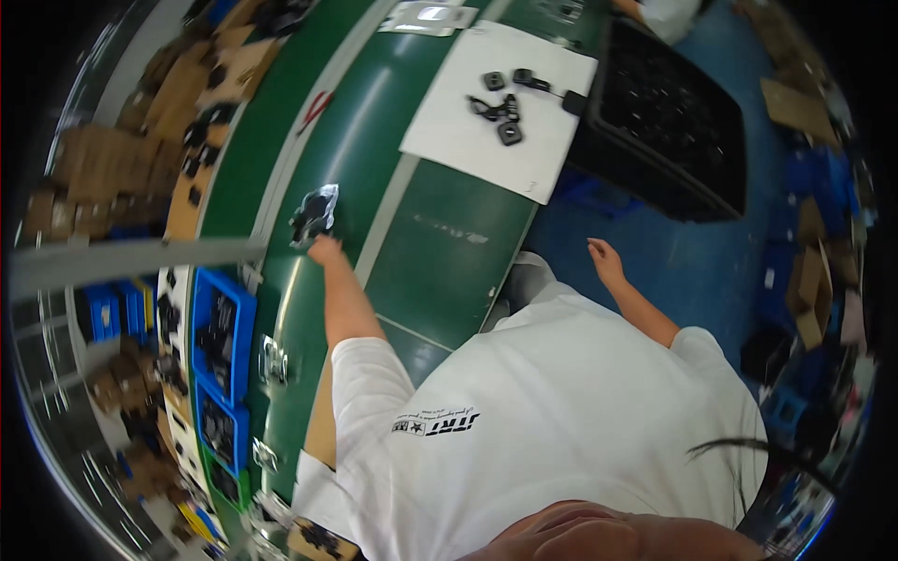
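Note:
Over the long green bench to my left, my left hand (pixel 325 251) is closed at the near end of a clear plastic bag (pixel 316 213) with dark parts inside. The bag lies along the bench surface, and its shiny film catches the light. My right hand (pixel 606 254) hangs in the air to the right, above the blue floor and away from the bench. Nothing shows in it, and its fingers look loosely bent and partly apart. Several black camera-like parts (pixel 509 134) and a black strap or mount (pixel 485 108) rest on a white sheet (pixel 449 140) ahead.
A large black bin (pixel 673 201) with dark bagged items stands right of the white sheet. A grey post (pixel 140 262) crosses at the left. Blue trays (pixel 245 327) line the bench's left side. Red scissors-like handles (pixel 315 110) lie farther up. Another person's arm (pixel 629 7) shows at the top.

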{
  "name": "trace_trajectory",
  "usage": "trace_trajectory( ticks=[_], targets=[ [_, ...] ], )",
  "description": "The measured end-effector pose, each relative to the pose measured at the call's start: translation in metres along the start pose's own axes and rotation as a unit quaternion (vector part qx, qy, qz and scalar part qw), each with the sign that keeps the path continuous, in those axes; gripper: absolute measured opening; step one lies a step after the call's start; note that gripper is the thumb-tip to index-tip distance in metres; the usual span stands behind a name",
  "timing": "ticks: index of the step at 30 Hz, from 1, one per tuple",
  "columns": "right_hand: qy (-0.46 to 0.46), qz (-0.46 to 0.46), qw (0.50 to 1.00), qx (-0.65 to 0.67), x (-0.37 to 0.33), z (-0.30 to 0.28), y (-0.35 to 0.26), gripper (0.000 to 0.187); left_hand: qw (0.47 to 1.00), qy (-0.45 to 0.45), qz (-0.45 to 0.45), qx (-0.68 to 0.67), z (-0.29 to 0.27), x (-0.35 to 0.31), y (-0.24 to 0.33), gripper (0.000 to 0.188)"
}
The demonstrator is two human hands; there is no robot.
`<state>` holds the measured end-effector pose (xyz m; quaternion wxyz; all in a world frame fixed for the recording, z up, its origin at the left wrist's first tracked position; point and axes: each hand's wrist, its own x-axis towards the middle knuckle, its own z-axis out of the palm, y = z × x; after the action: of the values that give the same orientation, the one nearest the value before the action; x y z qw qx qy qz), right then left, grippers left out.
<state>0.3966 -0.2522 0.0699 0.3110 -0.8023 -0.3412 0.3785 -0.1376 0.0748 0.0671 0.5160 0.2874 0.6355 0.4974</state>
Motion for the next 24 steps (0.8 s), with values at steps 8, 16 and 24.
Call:
trace_trajectory(
  ticks=[8, 16, 24],
  targets=[
    [0.203, -0.085, 0.974, -0.051, 0.037, -0.104, 0.012, 0.027, 0.979, 0.078, 0.113, 0.154, 0.006, -0.013, -0.014, 0.032],
    [0.319, -0.108, 0.935, -0.107, 0.218, -0.241, -0.035, 0.031, 0.925, 0.185, 0.224, 0.244, 0.029, -0.094, -0.044, 0.034],
    [0.400, 0.048, 0.893, -0.199, 0.365, -0.328, -0.030, 0.039, 0.970, 0.143, 0.048, 0.191, 0.075, -0.226, -0.049, 0.033]
  ],
)
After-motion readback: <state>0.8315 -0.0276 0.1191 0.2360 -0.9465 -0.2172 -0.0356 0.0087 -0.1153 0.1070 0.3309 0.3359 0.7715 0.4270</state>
